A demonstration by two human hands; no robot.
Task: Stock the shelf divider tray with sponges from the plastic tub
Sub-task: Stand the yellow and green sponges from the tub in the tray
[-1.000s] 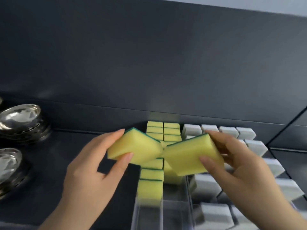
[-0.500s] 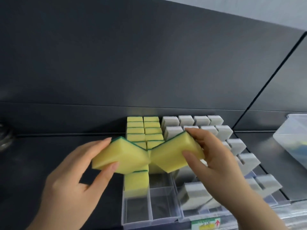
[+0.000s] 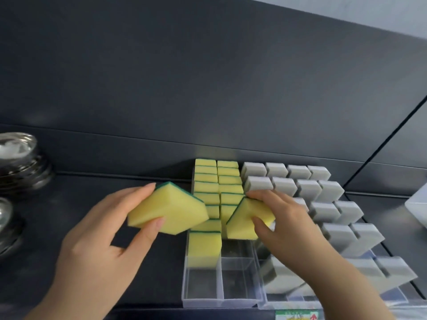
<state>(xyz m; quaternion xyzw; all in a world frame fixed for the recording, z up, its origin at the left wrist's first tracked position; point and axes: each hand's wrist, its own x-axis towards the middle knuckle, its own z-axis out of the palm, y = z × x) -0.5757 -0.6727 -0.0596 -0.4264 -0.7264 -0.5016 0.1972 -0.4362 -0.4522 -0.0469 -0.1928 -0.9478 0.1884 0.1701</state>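
On a dark shelf (image 3: 69, 195), stacked metal bowls (image 3: 20, 162) stand at far left. The person's left hand (image 3: 92, 245) grips a yellow sponge (image 3: 171, 211) with a green scouring layer, thumb on the near face and fingers curled over the far edge. It holds the sponge tilted just left of the clear shelf divider tray (image 3: 221, 296), one corner reaching over the tray's left lane.

Two lanes of upright yellow sponges (image 3: 206, 188) run from the tray's back wall toward the front. The right hand (image 3: 288, 229) grasps a second yellow sponge (image 3: 242, 222), thumb in front and fingers over the top. This sponge sits tilted at the front end of the right lane, against the row behind it.

Just right of the hands, rows of grey sponges (image 3: 307, 188) fill a neighbouring tray. A corner of the translucent plastic tub (image 3: 418, 204) shows at the right edge; its contents cannot be made out.
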